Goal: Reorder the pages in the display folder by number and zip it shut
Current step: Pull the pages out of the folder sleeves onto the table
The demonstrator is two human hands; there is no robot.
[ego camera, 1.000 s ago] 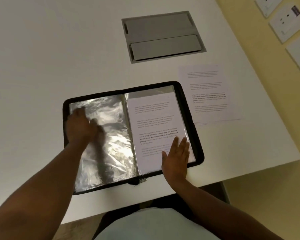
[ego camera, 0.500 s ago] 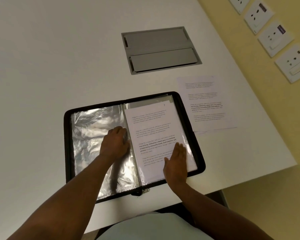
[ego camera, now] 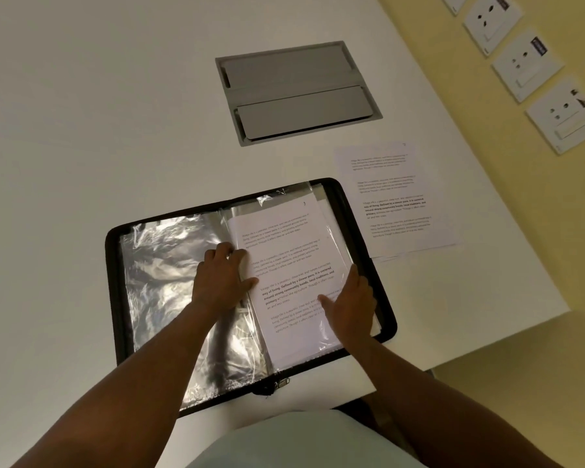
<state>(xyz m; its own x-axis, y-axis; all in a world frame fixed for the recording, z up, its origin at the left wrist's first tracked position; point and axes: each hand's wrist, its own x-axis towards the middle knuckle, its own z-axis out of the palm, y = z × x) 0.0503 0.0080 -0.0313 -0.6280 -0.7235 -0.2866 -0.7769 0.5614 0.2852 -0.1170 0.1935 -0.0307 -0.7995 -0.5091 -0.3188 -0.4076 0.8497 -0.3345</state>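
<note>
A black zip display folder [ego camera: 113, 265] lies open on the white table [ego camera: 81, 113]. Its left half shows empty shiny plastic sleeves [ego camera: 163, 271]. On the right half lies a printed page [ego camera: 284, 251] in or on a sleeve. My left hand [ego camera: 222, 278] rests at the spine, fingers curled on the page's left edge with the thumb on top of it. My right hand [ego camera: 350, 304] lies flat on the page's lower right part, fingers apart. The zip pull [ego camera: 282, 383] sits at the folder's near edge.
Loose printed pages [ego camera: 395, 197] lie in a small stack on the table right of the folder. A grey cable hatch [ego camera: 298, 92] is set into the table behind it. The table's right edge runs along a yellow wall with several sockets [ego camera: 527, 65].
My left hand moved from the far left sleeve across to the spine and onto the page's left edge. My right hand stayed on the page's lower right. The camera tilted slightly.
</note>
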